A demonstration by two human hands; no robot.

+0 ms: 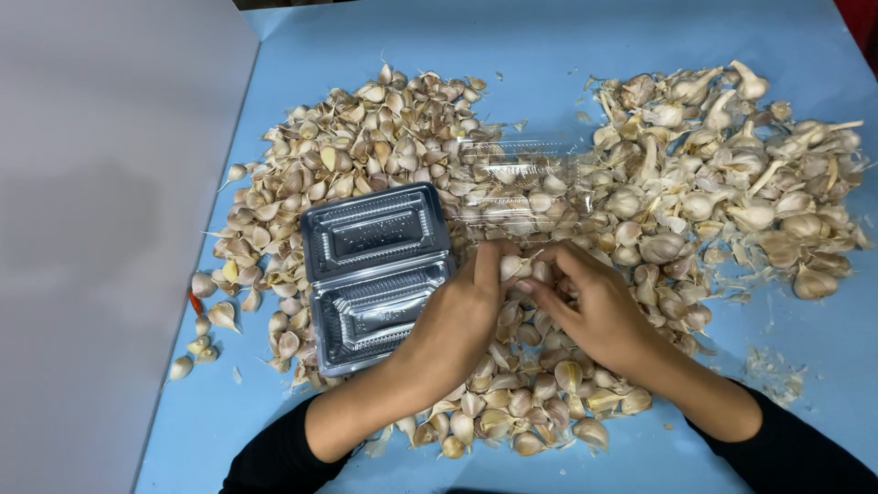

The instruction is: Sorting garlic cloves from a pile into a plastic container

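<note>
My left hand (455,322) and my right hand (593,306) meet over a wide pile of loose garlic cloves (366,146). Together their fingertips pinch a garlic piece (512,267) between them. Just left of my left hand lies an open clear plastic clamshell box (375,274), empty, with its two halves spread flat. A second clear clamshell box (517,187) sits beyond my hands, filled with cloves. Whole garlic bulbs (732,174) are heaped at the right.
Everything rests on a blue table surface (549,37). A grey board or wall (101,229) borders the left side. Papery garlic skins (773,370) are scattered at the lower right. A few stray cloves (197,343) lie at the left edge.
</note>
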